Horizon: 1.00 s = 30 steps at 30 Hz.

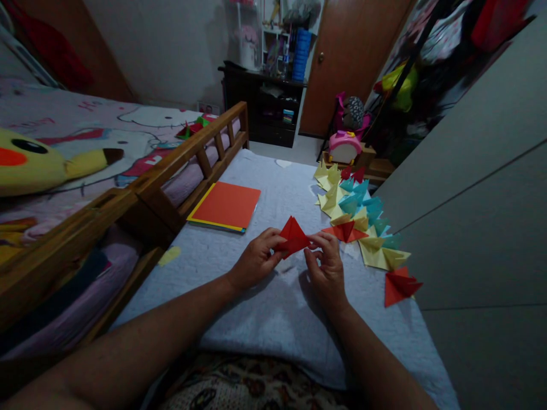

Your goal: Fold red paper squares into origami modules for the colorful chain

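Note:
Between my two hands is a red folded origami paper (293, 238), raised a little above the pale bed sheet, with a pointed peak at its top. My left hand (257, 257) pinches its left corner between thumb and fingers. On the other side my right hand (325, 263) has its fingertips closed at the right corner; the thumb sits just below it. Close to my right hand lies a red-orange folded origami piece (345, 231). To the left, a stack of square coloured paper (228, 206) rests on the sheet, orange on top with yellow beneath.
Rows of yellow origami pieces (380, 250) and blue origami pieces (356, 196) line the right side of the bed sheet (273, 324). Nearest me there is another red origami piece (400, 286). A wooden bed rail (171, 165) borders the left, and a grey cabinet (482, 228) stands on the right.

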Tool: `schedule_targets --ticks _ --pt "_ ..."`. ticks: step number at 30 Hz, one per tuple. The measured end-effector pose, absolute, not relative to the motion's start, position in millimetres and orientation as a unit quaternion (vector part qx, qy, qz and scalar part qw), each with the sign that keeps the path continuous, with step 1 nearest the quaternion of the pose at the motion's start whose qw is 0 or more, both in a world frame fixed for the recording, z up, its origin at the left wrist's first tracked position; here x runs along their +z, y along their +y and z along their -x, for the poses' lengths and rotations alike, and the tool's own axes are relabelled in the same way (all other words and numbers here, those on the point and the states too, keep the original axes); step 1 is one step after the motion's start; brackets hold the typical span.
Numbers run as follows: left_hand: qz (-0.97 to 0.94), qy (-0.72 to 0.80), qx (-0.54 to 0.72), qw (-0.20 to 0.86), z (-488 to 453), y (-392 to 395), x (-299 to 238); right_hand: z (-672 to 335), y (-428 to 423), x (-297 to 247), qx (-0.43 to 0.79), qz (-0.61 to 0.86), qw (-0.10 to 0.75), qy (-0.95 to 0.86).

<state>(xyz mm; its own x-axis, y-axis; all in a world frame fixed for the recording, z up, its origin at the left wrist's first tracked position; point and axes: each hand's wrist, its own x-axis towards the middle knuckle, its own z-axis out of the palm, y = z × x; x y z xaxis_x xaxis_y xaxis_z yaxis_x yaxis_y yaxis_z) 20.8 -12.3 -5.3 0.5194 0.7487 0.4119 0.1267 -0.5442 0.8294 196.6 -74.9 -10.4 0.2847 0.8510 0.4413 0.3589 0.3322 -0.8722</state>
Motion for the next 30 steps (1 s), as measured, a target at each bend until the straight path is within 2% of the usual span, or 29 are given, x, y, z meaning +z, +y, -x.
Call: schedule_targets --ticks 10,18,22,30 --pt "-0.794 0.271 0.401 0.367 -17.9 -12.6 -10.0 -197.2 -72.7 -14.6 0.301 0.567 0.611 -0.463" --pt "-0.816 0.249 0.399 0.335 -16.6 -12.2 -13.7 -195.0 -75.1 -9.8 0.305 0.55 0.632 -0.453" --pt "-0.818 0.247 0.395 0.337 -15.8 -12.6 -14.5 -195.7 -76.2 -10.6 0.304 0.53 0.628 -0.482" --pt "-0.802 0.245 0.403 0.368 -19.0 -12.7 -12.6 -195.8 -78.3 -2.3 0.218 0.487 0.576 -0.62"
